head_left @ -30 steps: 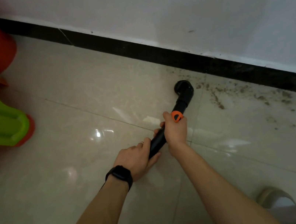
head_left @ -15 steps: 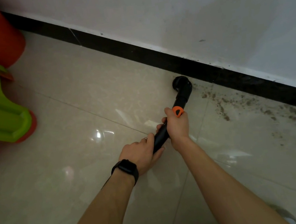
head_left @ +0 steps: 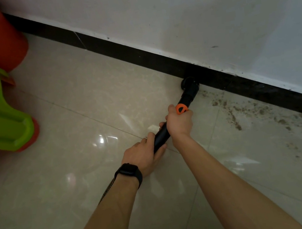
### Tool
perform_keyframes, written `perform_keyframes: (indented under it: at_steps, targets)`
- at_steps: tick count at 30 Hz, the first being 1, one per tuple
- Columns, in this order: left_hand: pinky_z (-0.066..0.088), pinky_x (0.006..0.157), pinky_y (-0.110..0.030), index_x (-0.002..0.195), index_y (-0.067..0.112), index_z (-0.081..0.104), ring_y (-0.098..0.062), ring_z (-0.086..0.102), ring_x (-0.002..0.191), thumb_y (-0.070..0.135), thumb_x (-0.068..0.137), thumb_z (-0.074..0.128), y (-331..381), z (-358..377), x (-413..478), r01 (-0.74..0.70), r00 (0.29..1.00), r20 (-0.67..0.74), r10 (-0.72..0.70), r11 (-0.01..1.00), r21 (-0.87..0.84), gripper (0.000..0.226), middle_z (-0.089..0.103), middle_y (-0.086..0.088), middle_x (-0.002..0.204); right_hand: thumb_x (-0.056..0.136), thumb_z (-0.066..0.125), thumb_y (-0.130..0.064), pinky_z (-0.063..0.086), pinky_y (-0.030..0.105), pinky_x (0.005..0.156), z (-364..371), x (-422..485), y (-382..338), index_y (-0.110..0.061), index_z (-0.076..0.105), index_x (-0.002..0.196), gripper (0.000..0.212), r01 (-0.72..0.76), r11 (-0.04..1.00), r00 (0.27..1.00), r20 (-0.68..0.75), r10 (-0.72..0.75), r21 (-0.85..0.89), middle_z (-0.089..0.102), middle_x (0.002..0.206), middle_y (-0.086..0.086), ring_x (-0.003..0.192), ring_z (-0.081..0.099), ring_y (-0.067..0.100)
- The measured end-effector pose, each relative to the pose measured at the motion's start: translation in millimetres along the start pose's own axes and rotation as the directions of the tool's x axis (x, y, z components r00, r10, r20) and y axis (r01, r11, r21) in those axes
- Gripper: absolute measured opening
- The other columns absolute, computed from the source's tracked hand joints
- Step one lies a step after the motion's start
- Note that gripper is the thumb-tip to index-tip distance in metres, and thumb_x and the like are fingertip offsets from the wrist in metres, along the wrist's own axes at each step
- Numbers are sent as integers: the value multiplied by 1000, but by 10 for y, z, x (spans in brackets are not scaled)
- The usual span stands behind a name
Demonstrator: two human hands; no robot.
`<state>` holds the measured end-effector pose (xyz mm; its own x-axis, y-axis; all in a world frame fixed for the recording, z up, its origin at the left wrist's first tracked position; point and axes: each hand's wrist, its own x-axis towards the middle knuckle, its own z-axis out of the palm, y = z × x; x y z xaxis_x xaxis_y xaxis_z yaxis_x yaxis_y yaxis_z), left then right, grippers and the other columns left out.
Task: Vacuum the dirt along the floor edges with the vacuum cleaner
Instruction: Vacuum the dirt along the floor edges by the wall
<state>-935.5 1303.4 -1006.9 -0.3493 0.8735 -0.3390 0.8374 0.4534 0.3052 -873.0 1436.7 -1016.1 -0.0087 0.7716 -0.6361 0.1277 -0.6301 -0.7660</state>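
Gripping black, orange-buttoned vacuum wand [head_left: 161,135].

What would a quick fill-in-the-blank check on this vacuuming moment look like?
1. The left hand and right hand both grip the vacuum tube; the one nearer the brush head is the ____ hand.
2. The baseboard behind the brush head is ____ in colour.
3. Most of the dirt lies to the ____ of the brush head.
4. The watch sits on the ____ wrist.
Missing words: right, black, right, left.
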Motion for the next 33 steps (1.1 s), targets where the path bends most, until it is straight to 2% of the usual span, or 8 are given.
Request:
perform_keyframes:
  at_steps: [2,4,6,9,12,17,26,33]
  targets:
    - [42,56,-32,115,26,37,-15,53,72,58,97,38,-79,7,-20,25,998,-60,-30,997,-80,37,55,6,94,102,59,-34,52,24,44,101,-1,-17,-16,42,122,32,-3,1000,1000,9,3,11,65,89,7,44,66,13]
    - [45,64,-33,127,24,36,-19,55,84,38,97,49,-170,20,-49,30,993,-110,-42,994,-107,36,58,2,105,102,58,-36,56,28,49,209,-5,-29,-18,40,120,31,-9,1000,1000,24,9,7,65,87,6,45,68,13]
    - [43,72,-34,137,22,33,-23,53,96,17,91,51,-260,26,-58,58,991,-118,-67,995,-76,49,58,-4,113,101,58,-37,59,31,54,323,-13,-36,-18,40,119,32,-4,1000,999,48,4,-7,67,86,5,48,70,15]
    - [47,74,-39,136,22,32,-25,52,97,15,88,53,-353,-29,-41,147,981,-122,-154,987,-62,52,57,-5,114,100,62,-35,59,31,53,477,-15,-82,-17,39,117,34,-14,1000,989,147,12,16,68,92,7,56,75,17]
    - [46,65,-37,129,23,34,-24,52,89,20,87,54,-371,-64,-33,141,980,-131,-147,989,-49,47,57,-3,108,99,68,-22,61,36,57,523,-9,-152,-15,42,117,32,-104,974,973,223,58,200,68,101,11,65,77,19]
    - [36,56,-31,127,25,37,-18,50,77,25,86,56,-392,-26,-189,13,999,-43,-13,1000,-11,46,58,1,106,98,68,-27,54,28,49,301,-194,40,-18,45,115,30,-117,958,993,20,116,261,60,71,3,40,58,9]
    - [46,62,-32,126,29,36,-21,60,84,44,82,47,-365,129,-558,-316,941,170,293,940,125,47,59,3,108,98,68,-30,52,30,46,-447,-691,547,-20,40,100,29,-101,878,952,-210,222,468,56,44,-10,36,54,13]
    - [48,64,-36,131,25,35,-25,60,85,40,89,51,231,344,-586,-520,844,255,472,836,173,48,57,0,116,91,67,-12,49,29,42,-1172,-736,638,-14,45,102,24,-16,852,868,-416,271,523,54,56,-1,35,51,16]
